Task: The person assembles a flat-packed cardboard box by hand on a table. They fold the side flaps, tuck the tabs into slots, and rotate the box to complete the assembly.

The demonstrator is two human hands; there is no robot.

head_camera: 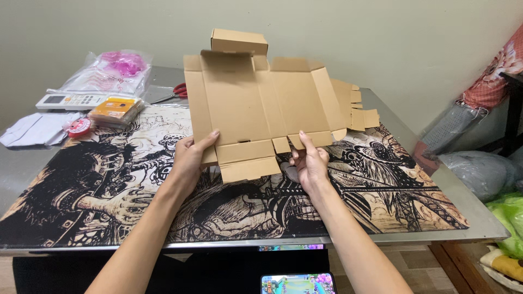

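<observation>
1. Fingers of both hands were mostly hidden behind the flat cardboard box blank (261, 106), held tilted up at upper centre above the printed mat (109, 190).
2. Left hand (190, 158) pinched its lower-left edge, thumb in front.
3. Right hand (310, 163) gripped the lower-right flap, arms extended.

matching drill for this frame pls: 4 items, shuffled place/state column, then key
1. cardboard box blank
2. scissors
3. remote control
4. phone

a. below the table's front edge, screen lit
b. red handles, behind the cardboard's left edge
c. held unfolded by left hand and right hand
d. white, far left of table

Pairs: 1-c, 2-b, 3-d, 4-a
</observation>
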